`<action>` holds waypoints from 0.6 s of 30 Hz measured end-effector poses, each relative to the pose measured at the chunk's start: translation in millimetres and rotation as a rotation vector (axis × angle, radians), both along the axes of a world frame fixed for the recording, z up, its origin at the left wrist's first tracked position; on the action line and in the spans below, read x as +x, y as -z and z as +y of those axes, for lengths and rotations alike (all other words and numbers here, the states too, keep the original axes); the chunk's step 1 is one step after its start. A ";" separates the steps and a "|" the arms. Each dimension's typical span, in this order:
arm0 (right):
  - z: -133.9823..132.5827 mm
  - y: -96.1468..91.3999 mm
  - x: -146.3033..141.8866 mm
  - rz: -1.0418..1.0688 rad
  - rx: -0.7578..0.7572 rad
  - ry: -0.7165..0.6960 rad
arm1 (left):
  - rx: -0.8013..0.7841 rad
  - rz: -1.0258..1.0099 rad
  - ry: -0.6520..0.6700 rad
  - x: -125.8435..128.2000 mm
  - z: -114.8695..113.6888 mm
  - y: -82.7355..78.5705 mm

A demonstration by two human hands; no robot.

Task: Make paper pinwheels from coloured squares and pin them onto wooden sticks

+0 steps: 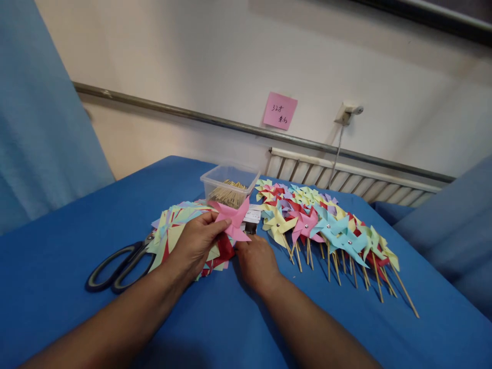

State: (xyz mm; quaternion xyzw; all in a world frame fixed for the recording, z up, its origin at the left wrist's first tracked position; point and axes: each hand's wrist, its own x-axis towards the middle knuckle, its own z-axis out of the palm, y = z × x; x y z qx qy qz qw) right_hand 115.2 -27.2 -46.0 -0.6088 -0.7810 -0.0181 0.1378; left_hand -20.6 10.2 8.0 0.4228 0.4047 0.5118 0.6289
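Note:
My left hand [198,238] pinches a pink paper pinwheel [237,219] between thumb and fingers, above a pile of coloured paper pieces [179,223]. Just below the pinwheel, my right hand [257,261] is closed with its fingers curled. Those fingertips are mostly hidden, so I cannot make out what is in them. A small white box [252,212] with a dark opening stands right beyond the right hand. Black-handled scissors [125,261] lie at the left, their blades under the paper pile.
Behind my hands stands a clear plastic tub [215,187] with wooden sticks [228,195]. Several finished pinwheels on sticks [328,225] lie in rows at the right. A blue cloth [77,287] covers the table, which meets a wall with a radiator [346,182].

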 end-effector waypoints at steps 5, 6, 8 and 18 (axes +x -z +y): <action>-0.7 -0.8 -2.2 0.024 0.024 -0.037 | 0.005 0.001 -0.004 0.4 -2.0 -3.3; -0.8 -1.1 -2.6 0.027 0.025 -0.045 | 0.007 -0.001 0.000 0.7 -2.5 -3.9; -0.8 -1.8 -3.6 0.026 0.012 -0.053 | 0.012 -0.009 0.010 1.1 -3.1 -4.8; 0.1 -8.5 -9.1 0.034 0.005 -0.033 | 0.018 -0.022 0.030 -2.3 2.6 2.0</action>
